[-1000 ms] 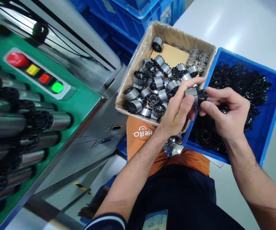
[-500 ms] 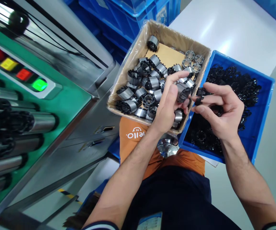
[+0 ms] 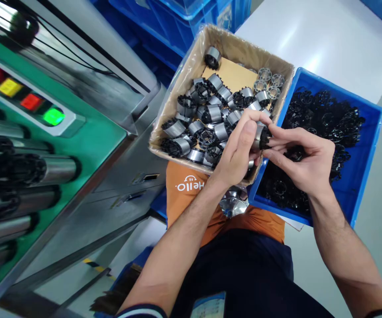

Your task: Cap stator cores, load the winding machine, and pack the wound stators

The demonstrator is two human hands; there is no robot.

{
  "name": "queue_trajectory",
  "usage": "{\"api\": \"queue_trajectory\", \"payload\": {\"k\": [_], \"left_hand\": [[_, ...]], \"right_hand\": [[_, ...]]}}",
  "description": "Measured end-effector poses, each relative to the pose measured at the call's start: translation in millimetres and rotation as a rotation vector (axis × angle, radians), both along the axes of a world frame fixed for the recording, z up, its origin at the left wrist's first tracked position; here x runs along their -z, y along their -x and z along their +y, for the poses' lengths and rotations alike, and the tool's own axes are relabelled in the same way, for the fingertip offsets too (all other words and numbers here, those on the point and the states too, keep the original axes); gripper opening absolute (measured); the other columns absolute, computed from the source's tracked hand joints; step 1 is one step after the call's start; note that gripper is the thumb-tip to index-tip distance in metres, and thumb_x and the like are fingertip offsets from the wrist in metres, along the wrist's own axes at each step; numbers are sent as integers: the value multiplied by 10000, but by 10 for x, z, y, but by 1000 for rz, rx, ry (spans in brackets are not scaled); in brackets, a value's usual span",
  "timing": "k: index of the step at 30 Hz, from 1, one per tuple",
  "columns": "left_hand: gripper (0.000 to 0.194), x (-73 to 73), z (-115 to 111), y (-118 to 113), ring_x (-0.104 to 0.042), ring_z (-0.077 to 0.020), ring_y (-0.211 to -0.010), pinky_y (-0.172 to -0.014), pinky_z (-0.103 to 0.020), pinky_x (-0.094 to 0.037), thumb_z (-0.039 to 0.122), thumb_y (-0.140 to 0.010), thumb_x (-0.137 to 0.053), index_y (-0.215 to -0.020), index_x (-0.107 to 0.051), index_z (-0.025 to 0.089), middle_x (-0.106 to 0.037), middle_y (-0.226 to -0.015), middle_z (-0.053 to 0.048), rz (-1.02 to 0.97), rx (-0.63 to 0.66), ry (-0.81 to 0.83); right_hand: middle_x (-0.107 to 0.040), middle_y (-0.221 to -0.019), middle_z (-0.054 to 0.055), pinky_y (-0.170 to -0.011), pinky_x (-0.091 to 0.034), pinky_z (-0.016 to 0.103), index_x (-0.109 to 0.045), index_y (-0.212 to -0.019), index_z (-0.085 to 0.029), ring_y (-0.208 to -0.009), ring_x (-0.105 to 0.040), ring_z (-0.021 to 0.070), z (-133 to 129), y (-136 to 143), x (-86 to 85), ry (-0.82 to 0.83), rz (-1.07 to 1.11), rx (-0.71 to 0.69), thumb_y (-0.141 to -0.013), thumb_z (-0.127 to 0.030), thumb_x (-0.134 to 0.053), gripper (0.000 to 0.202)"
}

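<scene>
My left fingers (image 3: 247, 133) grip a silver metal cylinder (image 3: 258, 135), my right fingers (image 3: 289, 134) apparently pinching a black plastic ring (image 3: 264, 138) at its end.

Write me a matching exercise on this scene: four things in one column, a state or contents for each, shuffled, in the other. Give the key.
Column one
1. Cardboard box
2. Right hand
3. Blue bin
4. Left hand

Column two
A. Has a heap of loose black parts inside
B. Grips a piece by its silver side
C. Has silver-and-black cylinders inside, with clear film over its edges
D. Placed at that gripped piece's black end

Right pairs: 1-C, 2-D, 3-A, 4-B
</scene>
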State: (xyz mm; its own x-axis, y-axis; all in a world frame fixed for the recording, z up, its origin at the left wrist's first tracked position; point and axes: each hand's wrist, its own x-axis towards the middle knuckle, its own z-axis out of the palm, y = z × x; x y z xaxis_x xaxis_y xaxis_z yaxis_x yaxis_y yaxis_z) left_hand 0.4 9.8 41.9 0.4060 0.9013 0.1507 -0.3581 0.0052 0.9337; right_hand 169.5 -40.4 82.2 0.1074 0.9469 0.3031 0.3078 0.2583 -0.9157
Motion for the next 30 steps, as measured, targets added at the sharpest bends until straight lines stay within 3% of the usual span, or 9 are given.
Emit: {"api": "queue_trajectory", "payload": {"k": [5, 9, 12, 15, 18, 20, 22, 26, 30], "left_hand": [[471, 87, 60, 23, -536, -105, -541, -475, -247, -473, 713, -1254, -448, -1264, -683, 305, -560, -827, 27, 54, 28, -119], [483, 96, 77, 11, -700, -176, -813, -725, -351, -624, 758, -1168, -641, -1252, -728, 291, -737, -1059, -31, 86, -62, -292], [449, 23, 75, 41, -695, -189, -864, -789, -365, -606, 712, -1138, -728, -1264, -732, 281, -745, -1076, -30, 118, -81, -373], [432, -47, 206, 192, -694, -216, -922, -835, -379, -585, 694, -1136, -732, -1250, -709, 278, -736, -1088, -36, 294, -177, -421], [485, 41, 622, 433, -668, -322, -1137, -1046, -487, -561, 736, -1046, -832, -1208, -715, 294, -734, -1174, -73, 508, -304, -507], [503, 200, 1033, 553, -602, -386, -1208, -1158, -584, -496, 749, -967, -906, -1145, -735, 310, -714, -1128, -92, 573, -337, -571], [518, 367, 1466, 565, -535, -420, -1256, -1241, -672, -407, 727, -881, -980, -1109, -773, 311, -691, -1083, -104, 612, -355, -627], [401, 487, 2086, 208, -531, -407, -1179, -1259, -751, -338, 589, -753, -1040, -961, -829, 319, -697, -1000, -89, 779, -304, -651], [192, 374, 2276, -355, -647, -405, -1034, -1122, -678, -497, 303, -728, -917, -890, -832, 361, -739, -902, -68, 1025, -207, -573]], "right_hand": [[-920, -1036, 15, -784, -777, 349, -951, -1210, -300, -853, -868, 202, -8, 32, -25, 48, 25, 21, -849, -333, -1073, 383], [-885, -977, 0, -743, -723, 345, -954, -1180, -322, -778, -790, 178, -11, 72, -25, 53, 22, 20, -873, -331, -1049, 321], [-783, -850, -24, -685, -624, 334, -946, -1148, -332, -689, -653, 152, 46, -83, -25, 59, -21, -1, -902, -371, -1020, 260], [-639, -733, -32, -719, -562, 352, -935, -1114, -304, -675, -576, 163, 144, -399, 33, 104, -220, 141, -992, -396, -922, 153], [-726, -873, 20, -846, -593, 411, -925, -1133, -260, -820, -690, 222, 217, -641, 181, 285, -640, 272, -976, -335, -926, 173], [-807, -1157, 93, -934, -629, 467, -908, -1283, -251, -1001, -774, 295, 240, -671, 293, 466, -883, 218, -950, -312, -954, 341], [-765, -1416, 143, -988, -655, 510, -849, -1460, -264, -1113, -799, 343, 253, -618, 371, 597, -1008, 126, -960, -332, -954, 516], [-699, -1480, 151, -1034, -666, 517, -803, -1506, -273, -1118, -811, 342, 273, -500, 381, 711, -1020, 121, -979, -364, -936, 551], [-728, -1339, 158, -1076, -648, 521, -838, -1388, -226, -1124, -805, 348, 267, -532, 341, 751, -997, 158, -1000, -320, -892, 403]]}}
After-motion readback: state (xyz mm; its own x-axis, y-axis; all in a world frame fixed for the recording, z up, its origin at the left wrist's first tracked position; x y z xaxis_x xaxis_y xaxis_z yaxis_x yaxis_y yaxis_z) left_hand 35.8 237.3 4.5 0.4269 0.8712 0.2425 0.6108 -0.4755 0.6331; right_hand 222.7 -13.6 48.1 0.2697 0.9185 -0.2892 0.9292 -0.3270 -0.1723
